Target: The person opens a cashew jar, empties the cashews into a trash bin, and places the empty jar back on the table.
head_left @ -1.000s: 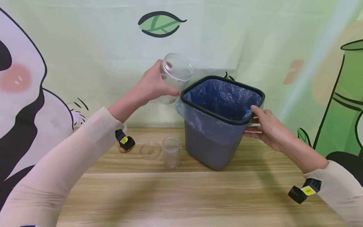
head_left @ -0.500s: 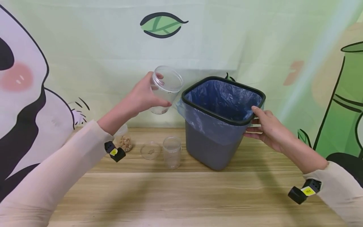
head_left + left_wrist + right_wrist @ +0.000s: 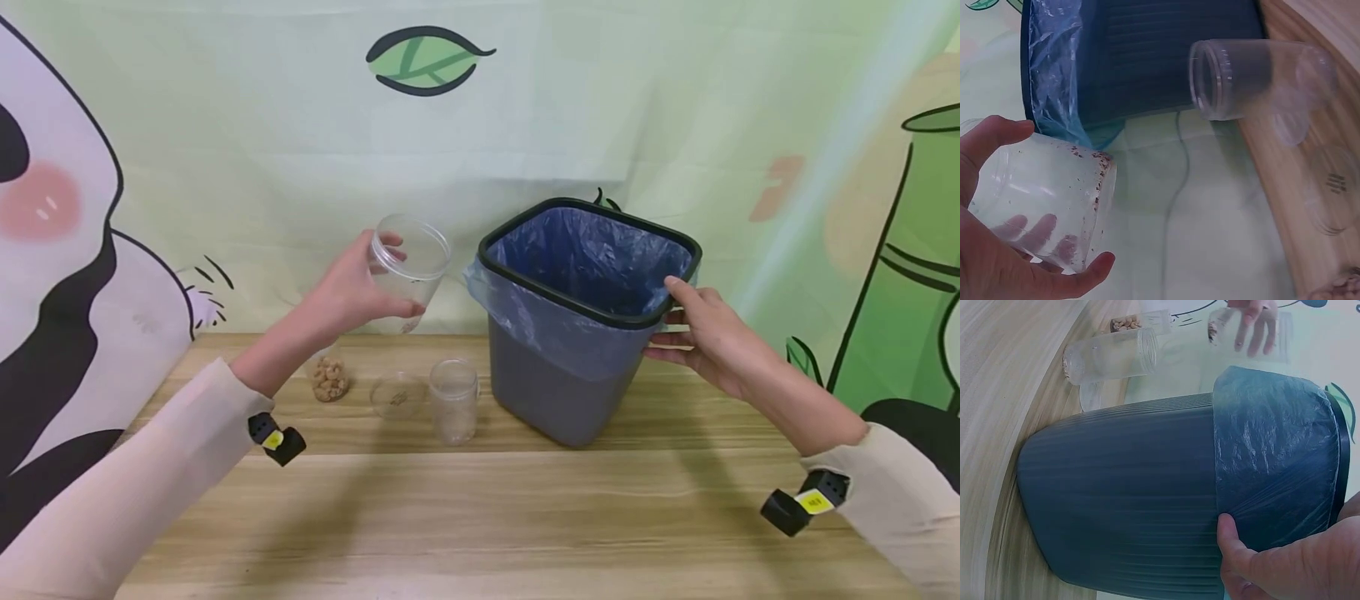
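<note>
My left hand [image 3: 352,292] grips a clear plastic jar [image 3: 408,267] in the air, left of the bin, its open mouth tilted up and right. In the left wrist view the jar [image 3: 1047,200] has only brown crumbs stuck inside. My right hand [image 3: 701,333] holds the right rim of a grey waste bin [image 3: 558,392] lined with a blue bag [image 3: 592,258]; the thumb sits over the rim. The right wrist view shows the bin's ribbed wall [image 3: 1122,500] and the bag's edge [image 3: 1272,456] under my thumb.
On the wooden table [image 3: 480,517] stand a second clear jar [image 3: 453,400], a clear lid [image 3: 397,396] lying flat and a jar with nuts [image 3: 328,377], all left of the bin. A printed cloth backdrop hangs behind.
My left hand has carried the jar down and to the left, away from the bin's rim. The nut jar has come into view behind my arm. The right hand stays on the bin.
</note>
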`<action>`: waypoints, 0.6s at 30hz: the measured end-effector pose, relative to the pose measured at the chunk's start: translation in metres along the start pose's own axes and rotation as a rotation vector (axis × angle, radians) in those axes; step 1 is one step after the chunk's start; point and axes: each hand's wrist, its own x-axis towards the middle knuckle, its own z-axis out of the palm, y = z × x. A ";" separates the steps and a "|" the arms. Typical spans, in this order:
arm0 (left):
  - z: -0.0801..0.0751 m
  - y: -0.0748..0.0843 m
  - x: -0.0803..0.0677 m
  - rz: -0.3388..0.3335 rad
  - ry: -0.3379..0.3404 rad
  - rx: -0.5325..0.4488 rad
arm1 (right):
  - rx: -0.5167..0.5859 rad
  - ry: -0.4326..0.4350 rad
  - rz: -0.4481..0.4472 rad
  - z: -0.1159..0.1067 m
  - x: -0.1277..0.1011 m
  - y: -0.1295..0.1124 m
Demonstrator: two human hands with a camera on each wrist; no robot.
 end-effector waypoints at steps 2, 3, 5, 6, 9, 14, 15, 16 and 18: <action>0.000 -0.006 -0.005 0.002 0.000 0.002 | -0.002 -0.002 -0.001 0.000 0.000 0.000; 0.000 -0.009 -0.007 0.005 -0.002 0.007 | 0.001 -0.002 0.000 -0.001 0.001 0.000; -0.001 -0.015 -0.010 0.010 -0.001 0.016 | 0.000 0.003 0.003 -0.001 0.000 0.000; -0.002 -0.017 -0.012 0.013 0.000 0.019 | 0.002 0.005 0.004 -0.001 0.000 0.000; -0.004 -0.024 -0.017 0.018 0.005 0.035 | 0.010 0.008 0.004 -0.001 0.000 0.000; -0.006 -0.036 -0.025 0.010 0.031 0.044 | 0.010 0.001 -0.002 -0.001 -0.001 0.000; -0.006 -0.039 -0.027 0.008 0.037 0.047 | 0.008 0.001 -0.004 -0.001 -0.001 0.000; -0.005 -0.042 -0.029 0.006 0.042 0.047 | 0.008 0.000 -0.005 -0.001 -0.001 0.000; -0.004 -0.048 -0.034 0.001 0.051 0.055 | 0.005 0.000 -0.009 0.000 -0.002 -0.001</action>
